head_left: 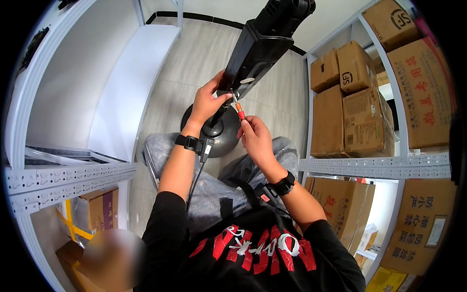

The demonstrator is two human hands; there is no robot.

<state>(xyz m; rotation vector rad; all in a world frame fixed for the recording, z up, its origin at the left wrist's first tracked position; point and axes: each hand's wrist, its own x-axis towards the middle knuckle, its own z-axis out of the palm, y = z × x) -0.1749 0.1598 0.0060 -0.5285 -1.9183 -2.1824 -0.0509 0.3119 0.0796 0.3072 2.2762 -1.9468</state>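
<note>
Seated person, head view looking down past grey trousers to a pale tiled floor. Left hand wraps fingers around the lower edge of a black monitor, tilted up and away, back panel facing the camera; thumb pressed near the mount area. Right hand pinches a small screwdriver with an orange handle, fingers narrow around it, tip pointing up to the monitor's back just beside the left thumb. Whether the tip sits in a screw is too small to tell. Round black stand base rests on the floor below the monitor, between the knees, its neck rising to the panel. Both wrists wear black bands; a cable hangs from the left one. White metal shelving on the left, shelving with cardboard boxes on the right.
</note>
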